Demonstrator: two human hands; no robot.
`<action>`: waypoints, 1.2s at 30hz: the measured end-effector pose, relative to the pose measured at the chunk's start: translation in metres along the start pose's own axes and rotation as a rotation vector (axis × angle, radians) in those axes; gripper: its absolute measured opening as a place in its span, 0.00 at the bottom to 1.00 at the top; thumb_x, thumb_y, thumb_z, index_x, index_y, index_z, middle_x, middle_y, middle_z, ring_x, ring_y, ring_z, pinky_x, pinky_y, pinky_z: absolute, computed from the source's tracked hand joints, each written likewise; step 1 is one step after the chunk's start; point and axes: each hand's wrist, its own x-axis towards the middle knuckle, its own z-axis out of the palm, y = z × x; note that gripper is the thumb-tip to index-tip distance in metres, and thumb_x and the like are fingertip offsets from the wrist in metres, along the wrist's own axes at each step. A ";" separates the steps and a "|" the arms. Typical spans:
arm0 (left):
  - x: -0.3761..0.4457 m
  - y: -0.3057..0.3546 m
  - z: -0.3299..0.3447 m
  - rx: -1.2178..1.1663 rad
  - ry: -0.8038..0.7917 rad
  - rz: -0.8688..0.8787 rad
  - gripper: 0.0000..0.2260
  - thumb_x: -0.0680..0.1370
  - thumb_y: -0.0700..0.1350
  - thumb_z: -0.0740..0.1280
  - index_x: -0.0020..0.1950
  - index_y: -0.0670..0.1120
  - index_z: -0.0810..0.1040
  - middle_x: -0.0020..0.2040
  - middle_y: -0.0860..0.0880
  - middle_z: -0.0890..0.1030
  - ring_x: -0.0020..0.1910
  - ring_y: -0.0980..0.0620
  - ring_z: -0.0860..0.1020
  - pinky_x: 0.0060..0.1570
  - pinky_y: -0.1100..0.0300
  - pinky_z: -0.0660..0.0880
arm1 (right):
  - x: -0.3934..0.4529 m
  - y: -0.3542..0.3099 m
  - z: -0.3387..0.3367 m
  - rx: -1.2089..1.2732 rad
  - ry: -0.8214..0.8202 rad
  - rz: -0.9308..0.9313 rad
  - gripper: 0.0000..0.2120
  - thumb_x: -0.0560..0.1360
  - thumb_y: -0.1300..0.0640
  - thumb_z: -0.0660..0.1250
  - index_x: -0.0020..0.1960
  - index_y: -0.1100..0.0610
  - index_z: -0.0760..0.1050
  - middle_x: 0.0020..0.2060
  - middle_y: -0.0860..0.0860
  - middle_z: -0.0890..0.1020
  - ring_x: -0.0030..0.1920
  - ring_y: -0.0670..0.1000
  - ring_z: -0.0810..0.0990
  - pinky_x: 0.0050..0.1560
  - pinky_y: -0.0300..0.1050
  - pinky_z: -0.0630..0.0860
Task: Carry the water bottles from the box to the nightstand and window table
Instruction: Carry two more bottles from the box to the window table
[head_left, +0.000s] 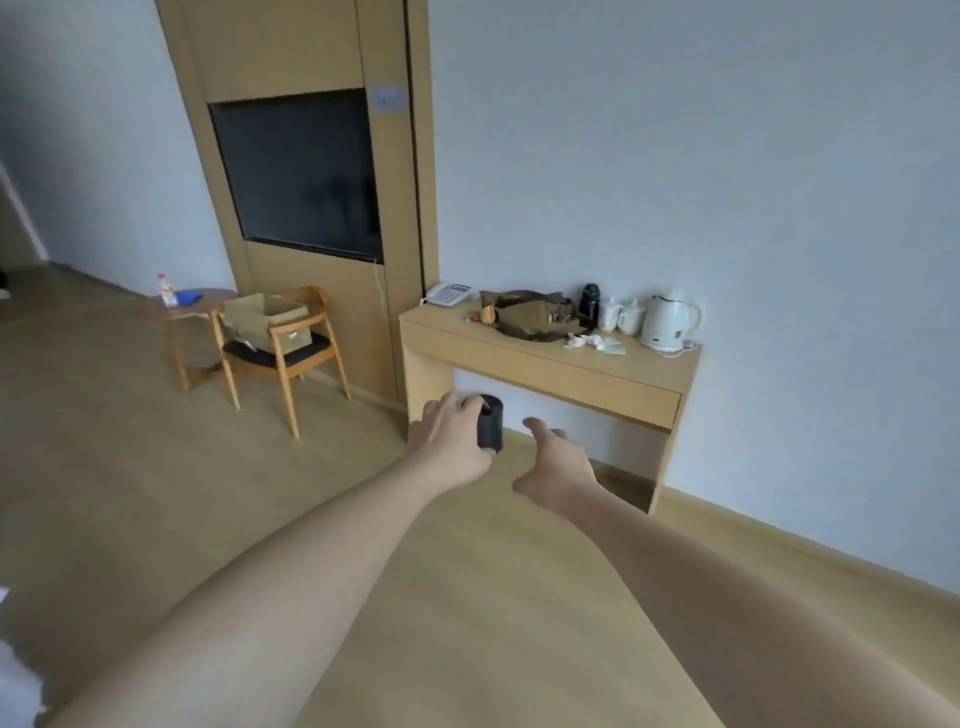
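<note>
An open cardboard box (265, 314) sits on the seat of a wooden chair (291, 358) at the left, far ahead of me. On the small round table (208, 301) beside the chair stands a clear bottle with a pink top (167, 291). Both my arms reach forward over the floor. My left hand (447, 431) is seen from the back with its fingers apart and no bottle in it. My right hand (558, 465) is open and empty, thumb pointing up. Neither hand is near the box.
A wooden desk (540, 358) against the wall carries a phone (449, 294), a brown bag (530, 314), mugs and a white kettle (667, 319). A black bin (492, 423) stands under it, just behind my left hand. A dark TV (301, 171) hangs on a wood panel. Wood floor stretches left.
</note>
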 end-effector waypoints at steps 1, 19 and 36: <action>0.014 -0.013 -0.004 -0.009 0.013 -0.054 0.27 0.75 0.53 0.70 0.72 0.50 0.68 0.67 0.45 0.71 0.68 0.40 0.68 0.62 0.47 0.73 | 0.023 -0.008 0.003 0.000 -0.030 -0.027 0.42 0.68 0.62 0.70 0.78 0.48 0.59 0.64 0.54 0.72 0.61 0.58 0.74 0.55 0.54 0.79; 0.179 -0.261 -0.037 0.050 0.052 -0.532 0.27 0.76 0.52 0.71 0.73 0.50 0.69 0.71 0.44 0.71 0.70 0.41 0.68 0.65 0.43 0.72 | 0.315 -0.192 0.137 -0.041 -0.293 -0.362 0.44 0.71 0.60 0.72 0.81 0.48 0.55 0.67 0.55 0.71 0.64 0.58 0.75 0.55 0.52 0.80; 0.414 -0.549 -0.093 0.061 0.010 -0.559 0.27 0.77 0.52 0.71 0.74 0.50 0.68 0.71 0.45 0.71 0.71 0.40 0.67 0.67 0.43 0.71 | 0.592 -0.412 0.274 -0.007 -0.342 -0.354 0.42 0.68 0.60 0.71 0.78 0.45 0.58 0.63 0.55 0.73 0.59 0.57 0.77 0.53 0.54 0.82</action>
